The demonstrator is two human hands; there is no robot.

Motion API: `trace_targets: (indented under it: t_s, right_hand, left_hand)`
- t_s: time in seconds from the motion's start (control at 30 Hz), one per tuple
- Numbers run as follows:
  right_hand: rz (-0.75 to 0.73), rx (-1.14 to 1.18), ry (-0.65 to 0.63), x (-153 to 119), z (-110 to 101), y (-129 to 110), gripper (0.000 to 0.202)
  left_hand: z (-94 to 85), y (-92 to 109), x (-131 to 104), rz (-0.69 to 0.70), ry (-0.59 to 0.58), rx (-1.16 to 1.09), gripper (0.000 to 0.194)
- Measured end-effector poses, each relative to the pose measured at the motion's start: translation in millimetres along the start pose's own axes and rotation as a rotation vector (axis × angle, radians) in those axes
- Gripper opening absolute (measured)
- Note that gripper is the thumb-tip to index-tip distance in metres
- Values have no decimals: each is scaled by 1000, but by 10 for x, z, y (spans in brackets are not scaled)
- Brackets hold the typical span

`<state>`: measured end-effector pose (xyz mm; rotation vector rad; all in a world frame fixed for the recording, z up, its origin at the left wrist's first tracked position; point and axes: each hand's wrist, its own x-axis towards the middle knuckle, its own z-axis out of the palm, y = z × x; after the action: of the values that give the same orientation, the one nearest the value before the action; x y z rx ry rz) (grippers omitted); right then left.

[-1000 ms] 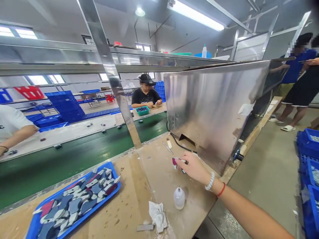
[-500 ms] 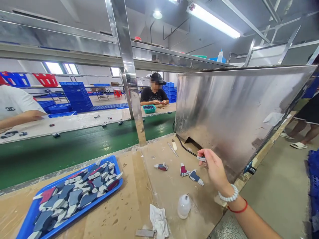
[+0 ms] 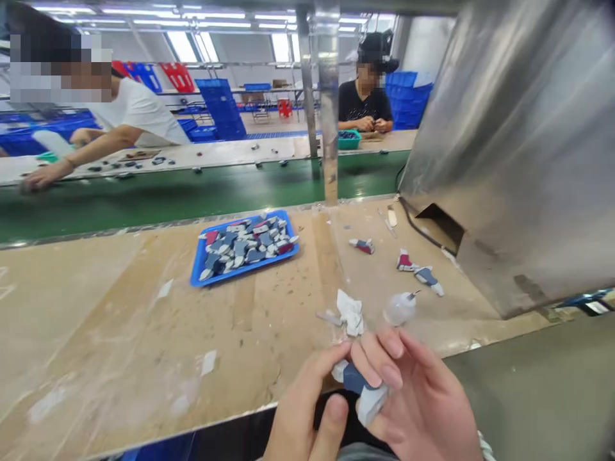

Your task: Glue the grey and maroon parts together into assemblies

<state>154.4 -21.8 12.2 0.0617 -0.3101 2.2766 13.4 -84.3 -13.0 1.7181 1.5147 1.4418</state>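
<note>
Both my hands meet at the bottom of the view, over the near edge of the workbench (image 3: 120, 320). My left hand (image 3: 307, 416) and my right hand (image 3: 423, 403) together pinch one small blue, grey and white shaped piece (image 3: 362, 387). On the bench beyond lie three loose pieces: one (image 3: 362, 245) near the post, a red and white one (image 3: 405, 261) and a grey one (image 3: 427, 277). A blue tray (image 3: 211, 275) filled with several similar pieces sits further left.
A small squeeze bottle (image 3: 400, 308) and a crumpled white rag (image 3: 350, 314) lie just beyond my hands. A large steel housing (image 3: 519, 160) fills the right. Behind the bench runs a green conveyor belt (image 3: 192, 192); two people work on its far side.
My right hand came back from the steel housing to the near edge with a piece, and my left hand joined it. The view dropped and swung left.
</note>
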Motion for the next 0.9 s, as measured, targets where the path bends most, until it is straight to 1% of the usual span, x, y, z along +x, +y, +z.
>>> trace_targets:
  t_s: [0.07, 0.13, 0.23, 0.3, 0.37, 0.43, 0.53, 0.63, 0.73, 0.9]
  right_hand:
    - [51, 40, 35, -11, -60, 44, 22]
    - [77, -22, 97, -41, -105, 62, 20]
    - [30, -314, 187, -110, -169, 107, 26]
    - [-9, -519, 200, -160, -221, 154, 34]
    - [22, -622, 198, -201, -274, 197, 43]
    - [108, -623, 181, -223, -319, 226, 48]
    - [192, -524, 97, -220, -368, 251, 49]
    - [203, -449, 47, -201, -402, 267, 48]
    - [224, -437, 47, -193, -422, 276, 48]
    - [205, -432, 75, -200, -409, 284, 38]
  left_hand:
    - [-8, -9, 2, 40, 17, 13, 24]
    - [-47, -40, -23, 85, 52, 8, 15]
    - [-88, -60, -65, 140, 74, -31, 13]
    - [-92, -52, -74, 161, 73, -47, 13]
    - [-92, -43, -67, 164, 76, -43, 13]
    - [-99, -44, -54, 151, 104, -38, 15]
    - [-122, -62, -44, 110, 150, -39, 21]
    - [-141, -73, -40, 91, 138, -60, 24]
    - [-140, -55, -16, 120, 135, -71, 21]
    - [-110, -6, 38, 172, 160, -39, 25]
